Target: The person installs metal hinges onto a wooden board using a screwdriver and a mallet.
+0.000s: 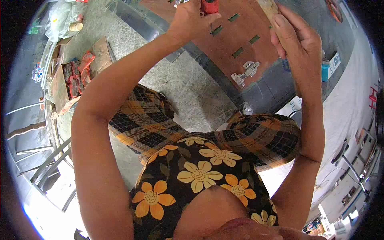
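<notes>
My left hand (pixel 186 22) is at the top edge, its fingers closed around a red tool handle (pixel 209 6); a thin shaft seems to show below it, and the rest is cut off. A shiny silver bit shows beside those fingers, too small to name. At the upper right, my right hand (pixel 300 42) grips a pale wooden stick (pixel 269 10) whose far end leaves the frame. Between and below the hands lies a reddish-brown board (pixel 224 44) with several rectangular slots. A metal cabinet hinge (pixel 246 74) rests near the board's lower corner.
A dark surface (pixel 268 92) borders the board. A teal container (pixel 325 70) stands right of my right wrist. On the left are a cardboard piece (pixel 60 86) with red wrappings (pixel 80 74) and a clear plastic bag (pixel 62 20). My plaid-covered knees (pixel 264 138) are close below.
</notes>
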### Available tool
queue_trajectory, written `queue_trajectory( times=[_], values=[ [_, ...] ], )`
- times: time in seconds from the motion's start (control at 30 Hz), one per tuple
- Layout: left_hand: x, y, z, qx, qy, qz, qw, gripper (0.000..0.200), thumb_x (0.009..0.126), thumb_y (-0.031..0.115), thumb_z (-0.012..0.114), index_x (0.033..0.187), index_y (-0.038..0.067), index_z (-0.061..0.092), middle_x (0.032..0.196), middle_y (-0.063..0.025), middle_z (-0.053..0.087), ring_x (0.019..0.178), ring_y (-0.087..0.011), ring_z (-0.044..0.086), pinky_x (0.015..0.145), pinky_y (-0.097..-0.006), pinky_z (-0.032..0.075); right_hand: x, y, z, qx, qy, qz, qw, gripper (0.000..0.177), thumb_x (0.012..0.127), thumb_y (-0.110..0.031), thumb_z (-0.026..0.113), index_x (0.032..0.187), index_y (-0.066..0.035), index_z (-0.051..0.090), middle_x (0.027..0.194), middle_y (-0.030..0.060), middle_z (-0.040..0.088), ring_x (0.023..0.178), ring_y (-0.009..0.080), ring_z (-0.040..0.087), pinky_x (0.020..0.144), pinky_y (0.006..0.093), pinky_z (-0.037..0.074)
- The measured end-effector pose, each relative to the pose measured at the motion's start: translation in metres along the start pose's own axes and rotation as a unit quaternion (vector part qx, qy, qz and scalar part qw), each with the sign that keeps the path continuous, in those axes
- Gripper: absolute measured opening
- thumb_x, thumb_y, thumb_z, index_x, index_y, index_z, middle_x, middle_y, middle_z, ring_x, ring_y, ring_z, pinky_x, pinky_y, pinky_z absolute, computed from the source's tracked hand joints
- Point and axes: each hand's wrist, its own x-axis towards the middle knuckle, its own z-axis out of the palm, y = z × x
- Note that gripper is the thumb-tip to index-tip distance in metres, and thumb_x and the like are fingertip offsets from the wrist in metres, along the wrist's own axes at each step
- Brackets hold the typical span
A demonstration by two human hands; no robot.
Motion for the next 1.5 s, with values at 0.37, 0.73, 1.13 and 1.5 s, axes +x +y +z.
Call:
queue_trajectory(
  times=[0.37,0.73,1.13,1.5],
  values=[
    [0.000,-0.002,0.005,0.027,0.076,0.148,0.986,0.081,0.082,0.032,0.079,0.139,-0.007,0.037,0.087,-0.0230,0.064,0.069,-0.0287,0.064,0.058,-0.0395,0.051,0.004,0.011,-0.004,0.025,0.003,-0.065,0.998,0.031,0.100,-0.013,0.052,0.120,0.008,0.060,0.067,0.0033,0.058,0.052,0.0055,0.048,0.049,0.0222,0.039],
    [0.000,0.010,-0.005,-0.025,-0.102,-0.005,0.995,0.039,0.081,0.026,0.079,0.098,-0.004,0.060,0.079,-0.0176,0.064,0.062,-0.0268,0.061,0.052,-0.0394,0.048,0.015,0.033,0.020,-0.050,-0.057,-0.072,0.995,0.035,0.098,-0.016,0.056,0.120,0.012,0.058,0.080,0.0107,0.065,0.063,0.0109,0.056,0.056,0.0260,0.045],
    [0.005,0.012,-0.004,-0.018,-0.098,-0.039,0.994,0.044,0.085,0.028,0.074,0.112,-0.003,0.059,0.104,-0.0209,0.063,0.086,-0.0335,0.063,0.072,-0.0437,0.051,0.012,0.015,0.019,-0.087,-0.063,-0.048,0.993,0.034,0.098,-0.015,0.056,0.120,0.011,0.059,0.083,0.0120,0.064,0.067,0.0121,0.055,0.060,0.0269,0.045],
    [-0.002,0.000,0.007,-0.064,-0.033,0.037,0.997,0.049,0.086,0.029,0.073,0.123,0.001,0.057,0.125,-0.0187,0.057,0.113,-0.0339,0.055,0.096,-0.0467,0.044,0.009,0.019,0.023,-0.054,-0.050,-0.071,0.995,0.030,0.098,-0.014,0.057,0.113,0.011,0.061,0.080,0.0114,0.063,0.065,0.0121,0.054,0.057,0.0272,0.044]
  ],
)
